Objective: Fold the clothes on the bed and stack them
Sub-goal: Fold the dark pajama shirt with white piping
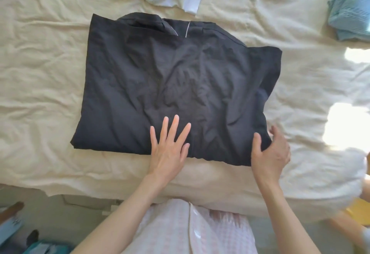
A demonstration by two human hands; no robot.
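A black, half-folded cloth garment (176, 85) lies mid-bed on the cream sheet (40, 73). The left hand (169, 149) presses flat, fingers spread, on its near edge; the right hand (270, 153) curls around the near right corner. Best anchor left, then fold the corner across evenly.

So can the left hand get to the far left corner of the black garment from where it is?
Probably yes: the left hand lies flat on the black garment, and nothing lies between it and that corner.
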